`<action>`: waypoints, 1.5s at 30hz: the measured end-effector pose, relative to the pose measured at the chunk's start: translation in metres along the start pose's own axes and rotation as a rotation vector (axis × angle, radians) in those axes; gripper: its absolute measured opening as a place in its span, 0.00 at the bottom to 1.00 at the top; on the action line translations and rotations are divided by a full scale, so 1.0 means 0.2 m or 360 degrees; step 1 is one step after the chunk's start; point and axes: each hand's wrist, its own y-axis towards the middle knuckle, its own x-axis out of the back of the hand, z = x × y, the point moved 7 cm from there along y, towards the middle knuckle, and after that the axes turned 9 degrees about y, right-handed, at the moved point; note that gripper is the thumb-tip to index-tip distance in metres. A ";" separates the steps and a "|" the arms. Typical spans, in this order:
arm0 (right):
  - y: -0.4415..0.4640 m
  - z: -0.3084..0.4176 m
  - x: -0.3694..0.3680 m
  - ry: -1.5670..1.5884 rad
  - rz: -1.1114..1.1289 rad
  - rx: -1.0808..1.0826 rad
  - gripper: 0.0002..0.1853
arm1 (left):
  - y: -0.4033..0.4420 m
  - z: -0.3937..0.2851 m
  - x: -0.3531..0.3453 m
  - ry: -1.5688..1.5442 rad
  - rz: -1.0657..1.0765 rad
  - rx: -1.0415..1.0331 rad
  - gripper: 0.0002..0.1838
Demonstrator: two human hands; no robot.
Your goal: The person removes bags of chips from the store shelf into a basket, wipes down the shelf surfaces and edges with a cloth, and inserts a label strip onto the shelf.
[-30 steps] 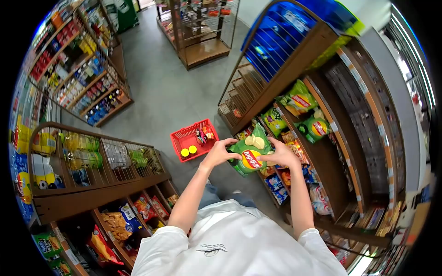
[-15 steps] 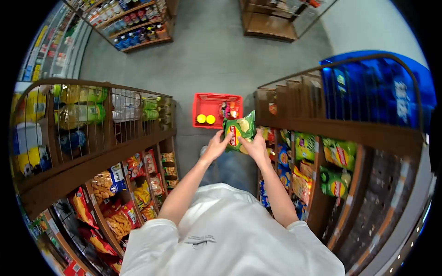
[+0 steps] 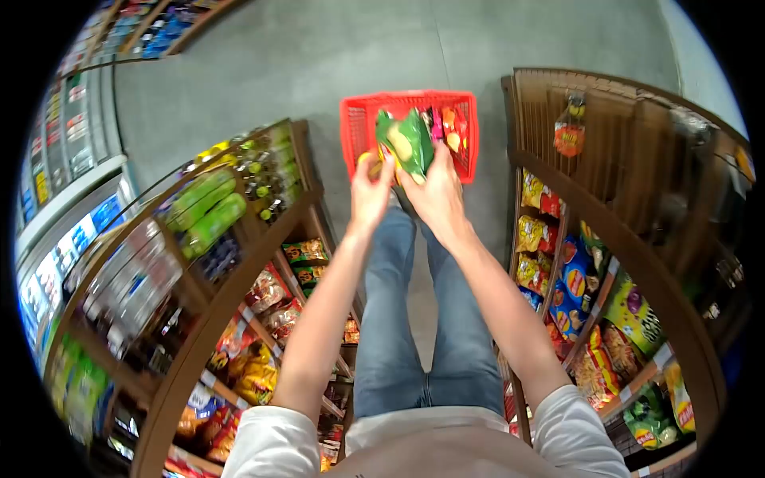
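Observation:
Both of my hands are over the red shopping basket point(image 3: 347, 131). Between them is a green bag of potato chips point(image 3: 410, 142), held at its lower edges. My left hand point(image 3: 371, 195) grips the bag's left side with thumb and fingers closed; its fingertips are partly blurred. On the other side, my right hand point(image 3: 437, 191) is closed on the lower right edge, thumb across the front. Inside the basket, red and pink snack packs point(image 3: 453, 129) lie to the right of the bag. Something yellow point(image 3: 368, 158) shows beside my left fingers, mostly hidden.
Brown shelves with snack bags point(image 3: 275, 299) and bottles point(image 3: 209, 211) line my left. Another shelf with chip bags point(image 3: 570, 291) runs along my right. Grey floor point(image 3: 382, 48) stretches beyond the basket, and a further shelf point(image 3: 171, 36) stands at the far left.
My hands have carried the chip bag forward and down, from in front of the basket to over it. The view has tilted, and my legs now show more fully.

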 end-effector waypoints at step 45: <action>0.56 -1.30 -0.83 -0.0532 0.0164 -0.0466 0.42 | 1.08 1.17 -0.50 0.0158 0.0434 0.0599 0.29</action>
